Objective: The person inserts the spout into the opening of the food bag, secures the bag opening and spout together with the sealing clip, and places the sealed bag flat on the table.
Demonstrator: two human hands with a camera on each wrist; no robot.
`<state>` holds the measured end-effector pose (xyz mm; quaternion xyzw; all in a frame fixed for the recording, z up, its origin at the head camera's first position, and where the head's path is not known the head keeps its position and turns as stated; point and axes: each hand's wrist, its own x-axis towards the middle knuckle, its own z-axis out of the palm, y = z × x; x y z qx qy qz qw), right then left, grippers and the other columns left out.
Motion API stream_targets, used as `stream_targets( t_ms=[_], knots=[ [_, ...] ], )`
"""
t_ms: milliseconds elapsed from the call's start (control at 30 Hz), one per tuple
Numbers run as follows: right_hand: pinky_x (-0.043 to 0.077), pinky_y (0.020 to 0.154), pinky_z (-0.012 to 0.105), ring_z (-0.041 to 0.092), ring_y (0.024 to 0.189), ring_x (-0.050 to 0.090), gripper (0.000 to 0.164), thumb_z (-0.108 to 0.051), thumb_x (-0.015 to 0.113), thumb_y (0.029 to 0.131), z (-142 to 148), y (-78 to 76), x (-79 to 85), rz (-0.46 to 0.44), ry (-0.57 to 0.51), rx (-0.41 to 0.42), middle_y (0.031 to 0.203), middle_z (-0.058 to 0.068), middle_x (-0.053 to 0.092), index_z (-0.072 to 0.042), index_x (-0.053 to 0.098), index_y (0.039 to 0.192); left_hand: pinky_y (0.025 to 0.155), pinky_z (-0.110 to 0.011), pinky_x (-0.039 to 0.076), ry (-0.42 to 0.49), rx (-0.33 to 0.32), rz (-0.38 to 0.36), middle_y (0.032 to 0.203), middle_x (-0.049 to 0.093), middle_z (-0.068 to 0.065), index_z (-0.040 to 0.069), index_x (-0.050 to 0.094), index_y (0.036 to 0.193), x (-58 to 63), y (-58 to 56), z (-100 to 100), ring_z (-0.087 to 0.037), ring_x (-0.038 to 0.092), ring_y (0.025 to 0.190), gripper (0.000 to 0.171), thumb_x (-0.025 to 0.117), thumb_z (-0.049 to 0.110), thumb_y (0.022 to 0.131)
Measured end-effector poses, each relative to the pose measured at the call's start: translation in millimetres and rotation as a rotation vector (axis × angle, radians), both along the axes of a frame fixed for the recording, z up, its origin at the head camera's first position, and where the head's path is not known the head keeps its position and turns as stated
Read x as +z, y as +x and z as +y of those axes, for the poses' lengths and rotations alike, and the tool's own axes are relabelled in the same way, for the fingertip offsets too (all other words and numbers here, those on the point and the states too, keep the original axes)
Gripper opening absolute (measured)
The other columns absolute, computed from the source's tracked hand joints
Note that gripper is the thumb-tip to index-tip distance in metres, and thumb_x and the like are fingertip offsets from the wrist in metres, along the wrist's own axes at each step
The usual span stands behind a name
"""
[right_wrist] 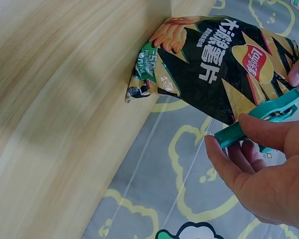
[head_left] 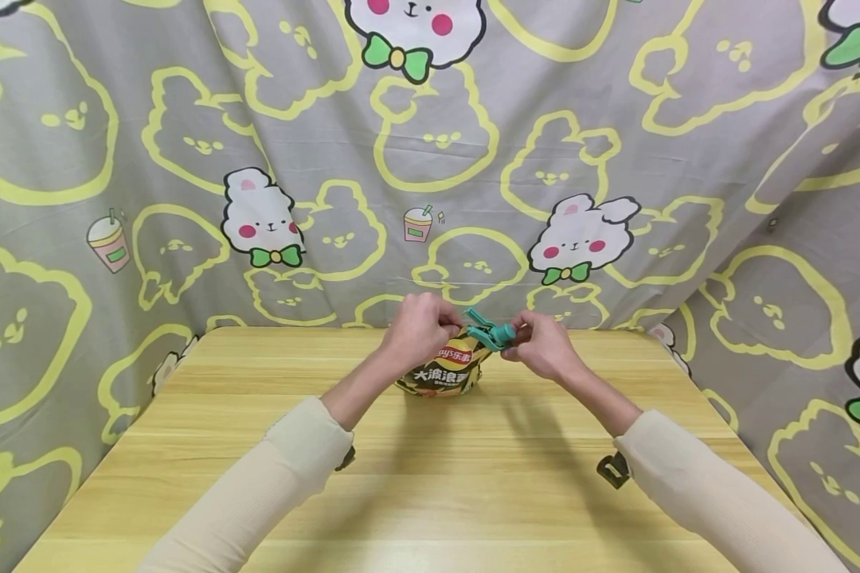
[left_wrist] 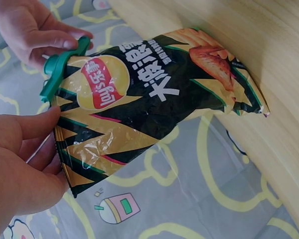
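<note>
A black and gold Lay's chip bag (head_left: 446,374) stands at the back of the table, its printed front toward me. My left hand (head_left: 423,325) pinches the top edge of the bag at its left corner, thumb in front in the left wrist view. With thumb and fingers, my right hand (head_left: 545,346) grips a green bag clip (right_wrist: 234,134) by its round, spout-like end. The clip lies at the right part of the bag's top edge, its long arm across the bag (right_wrist: 209,64). In the left wrist view the clip (left_wrist: 54,74) sits beside the left thumb.
The wooden table (head_left: 430,493) ends just behind the bag, where a grey curtain (head_left: 344,167) with yellow outlines and white cartoon animals hangs. More curtain runs along both sides. A black strap piece (head_left: 612,469) hangs below the right sleeve.
</note>
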<state>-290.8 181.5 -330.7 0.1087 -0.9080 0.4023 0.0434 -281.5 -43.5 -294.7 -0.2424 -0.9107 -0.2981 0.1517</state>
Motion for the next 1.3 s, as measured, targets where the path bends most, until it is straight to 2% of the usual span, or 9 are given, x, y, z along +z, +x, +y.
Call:
stream_targets(
  t_ms=[267, 567, 833, 1300],
  knots=[
    [0.060, 0.084, 0.042, 0.029, 0.094, 0.073, 0.030, -0.001, 0.077, 0.084, 0.8, 1.4, -0.8, 0.004, -0.015, 0.042, 0.100, 0.018, 0.076, 0.003, 0.069, 0.112, 0.062, -0.022, 0.056, -0.004, -0.001, 0.002, 0.081, 0.078, -0.003, 0.008, 0.082, 0.086, 0.4, 0.8, -0.5, -0.011, 0.070, 0.071, 0.009, 0.075, 0.004, 0.089],
    [0.059, 0.080, 0.038, 0.025, 0.089, 0.071, 0.020, -0.001, 0.076, 0.085, 1.5, 0.9, -0.8, 0.024, 0.016, 0.064, 0.095, 0.015, 0.076, 0.001, 0.073, 0.105, 0.064, -0.023, 0.057, -0.005, -0.002, 0.011, 0.083, 0.078, -0.003, 0.009, 0.083, 0.087, 0.9, 0.8, -1.5, -0.013, 0.072, 0.072, 0.010, 0.075, 0.004, 0.090],
    [0.060, 0.081, 0.039, 0.026, 0.090, 0.071, 0.022, -0.001, 0.076, 0.085, 0.9, 0.6, -0.3, 0.022, 0.020, 0.063, 0.097, 0.016, 0.076, 0.002, 0.073, 0.106, 0.064, -0.023, 0.057, -0.006, 0.001, 0.003, 0.083, 0.078, -0.004, 0.008, 0.082, 0.087, 1.6, 0.8, -1.5, -0.013, 0.072, 0.072, 0.009, 0.075, 0.005, 0.090],
    [0.057, 0.078, 0.039, 0.025, 0.087, 0.071, 0.014, -0.001, 0.077, 0.083, 1.8, -0.6, -4.0, 0.059, 0.043, 0.025, 0.090, 0.012, 0.077, -0.001, 0.075, 0.097, 0.064, -0.022, 0.058, -0.001, 0.009, -0.035, 0.085, 0.079, -0.005, 0.007, 0.082, 0.089, 3.0, 2.6, 3.4, -0.013, 0.073, 0.073, 0.009, 0.074, 0.001, 0.089]
  ],
)
